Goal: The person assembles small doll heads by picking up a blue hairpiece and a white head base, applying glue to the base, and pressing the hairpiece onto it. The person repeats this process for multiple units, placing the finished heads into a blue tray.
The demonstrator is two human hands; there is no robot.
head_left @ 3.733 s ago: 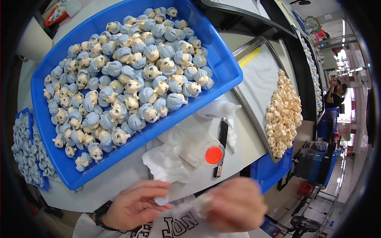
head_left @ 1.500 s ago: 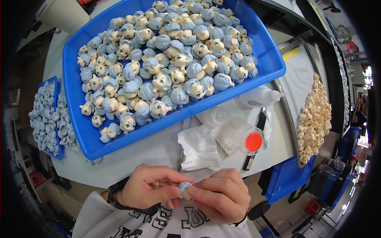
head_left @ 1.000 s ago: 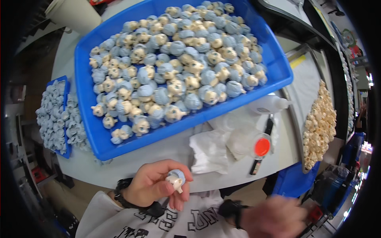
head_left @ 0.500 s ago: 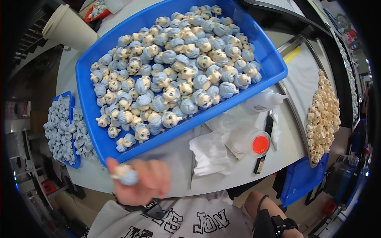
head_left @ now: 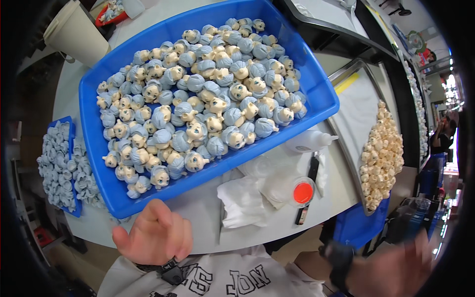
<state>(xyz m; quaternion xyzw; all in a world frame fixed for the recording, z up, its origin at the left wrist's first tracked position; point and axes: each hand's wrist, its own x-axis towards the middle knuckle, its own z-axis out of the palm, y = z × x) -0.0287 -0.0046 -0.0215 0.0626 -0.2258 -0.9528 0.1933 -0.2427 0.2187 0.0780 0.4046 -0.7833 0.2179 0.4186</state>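
My left hand is just in front of the near left edge of the blue tub. Its thumb stands apart from the bent fingers, and nothing shows between them. Inside the tub lies a broad pile of small doll heads with pale faces and light blue hair. Far to the right, low in the picture, my right hand is smeared by motion beyond the table edge. Whether its fingers hold anything cannot be seen.
Light blue hair pieces are heaped left of the tub. On the right, a metal tray carries cream-coloured parts. Between them are a white cloth, a red-topped round container, a black-handled knife and a squeeze bottle.
The doll head that was in my left hand no longer shows; that hand's fingers have parted. My right hand has come into view at the lower right. The whole view has shifted slightly.
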